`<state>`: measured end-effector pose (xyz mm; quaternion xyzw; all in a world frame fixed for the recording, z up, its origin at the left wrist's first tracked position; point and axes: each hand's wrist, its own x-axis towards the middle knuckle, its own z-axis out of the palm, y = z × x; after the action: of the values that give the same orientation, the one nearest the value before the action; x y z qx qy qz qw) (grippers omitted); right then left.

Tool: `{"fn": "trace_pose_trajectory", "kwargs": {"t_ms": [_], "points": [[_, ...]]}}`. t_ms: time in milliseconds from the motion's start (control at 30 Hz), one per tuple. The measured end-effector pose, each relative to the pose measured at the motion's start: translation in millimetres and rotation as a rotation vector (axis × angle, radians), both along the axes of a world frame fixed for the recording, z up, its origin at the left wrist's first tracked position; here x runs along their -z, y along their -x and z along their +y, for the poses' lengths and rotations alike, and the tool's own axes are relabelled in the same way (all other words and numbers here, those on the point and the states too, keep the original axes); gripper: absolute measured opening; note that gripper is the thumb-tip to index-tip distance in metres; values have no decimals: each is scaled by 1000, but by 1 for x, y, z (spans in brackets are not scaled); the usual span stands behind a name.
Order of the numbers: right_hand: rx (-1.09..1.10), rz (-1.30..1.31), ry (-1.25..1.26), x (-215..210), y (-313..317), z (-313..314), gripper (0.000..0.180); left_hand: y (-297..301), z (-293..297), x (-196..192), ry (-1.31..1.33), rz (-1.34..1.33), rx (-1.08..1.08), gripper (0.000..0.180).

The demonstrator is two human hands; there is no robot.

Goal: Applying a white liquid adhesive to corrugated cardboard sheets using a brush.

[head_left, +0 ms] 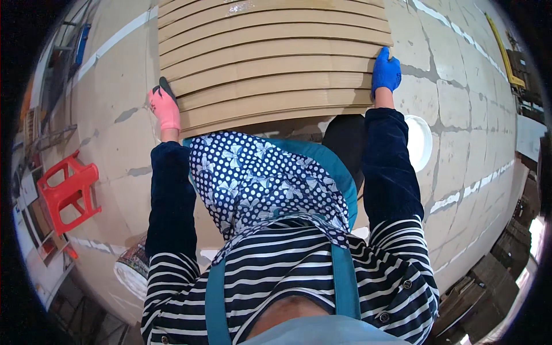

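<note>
A polka-dot apron (253, 169) with bow prints and teal edging covers the person's lap. Close by, a round white container (426, 144) sits to the right and a pale, patterned bucket (132, 270) to the lower left. Around them spreads a beige floor (460, 144) with worn grey patches and white lines. Farther off, a red plastic stool (69, 192) stands at the left, brown flat stacks (483, 287) lie lower right, and a yellow bar (498, 49) runs along the upper right. Both arms reach forward, well apart, in striped sleeves with dark velvety covers. The left hand (165, 106), gloved pink and dark, and the right hand (386, 73), gloved blue, touch opposite side edges of overlapping cardboard sheets (276, 69) ahead of the lap; with fingers partly hidden, I cannot tell how far either is closed.
</note>
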<state>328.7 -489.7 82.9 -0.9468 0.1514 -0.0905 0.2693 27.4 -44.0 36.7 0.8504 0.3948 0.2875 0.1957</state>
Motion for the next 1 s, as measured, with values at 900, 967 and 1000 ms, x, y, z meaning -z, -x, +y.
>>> {"fn": "trace_pose_trajectory", "kwargs": {"t_ms": [900,967,1000], "points": [[-208,102,203,0,-3,-5,59,-2,-22,-3,-1,150,-289,55],[-224,136,212,2,-1,-8,59,-4,-29,-8,42,210,-286,53],[-202,99,185,4,3,-7,59,-5,-33,-16,87,265,-290,51]]}}
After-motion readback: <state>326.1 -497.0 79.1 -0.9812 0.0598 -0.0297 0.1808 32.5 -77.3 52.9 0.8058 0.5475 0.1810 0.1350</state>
